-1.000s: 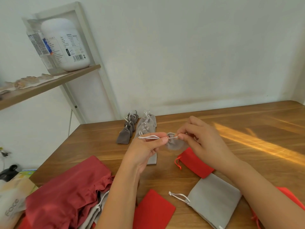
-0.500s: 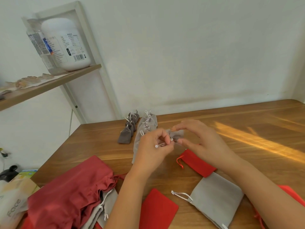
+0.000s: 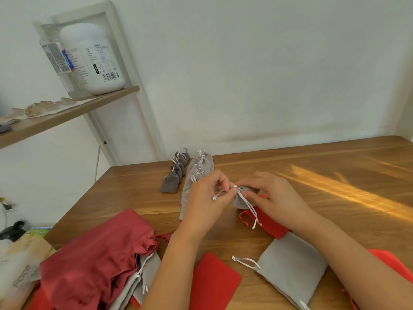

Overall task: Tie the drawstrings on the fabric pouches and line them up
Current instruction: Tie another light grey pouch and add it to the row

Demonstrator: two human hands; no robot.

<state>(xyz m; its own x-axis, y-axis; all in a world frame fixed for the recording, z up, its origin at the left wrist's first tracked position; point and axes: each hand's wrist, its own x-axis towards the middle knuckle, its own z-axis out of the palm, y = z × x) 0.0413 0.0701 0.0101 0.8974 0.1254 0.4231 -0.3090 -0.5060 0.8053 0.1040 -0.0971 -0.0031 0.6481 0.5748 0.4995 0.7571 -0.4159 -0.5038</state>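
knotting the grey pouch (image 3: 238, 202)
left hand (image 3: 206, 199) pinches drawstring (image 3: 250, 211), right hand (image 3: 276, 198) pinches its neck (pull taut, cinch snug)

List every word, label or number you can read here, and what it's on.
"Face": on the pale packet, near left; the second letter is a little unclear.
White jar: printed label and barcode digits, too small to read.
Clear bottle beside the jar: label blurred, unreadable.
Nothing else carries text.
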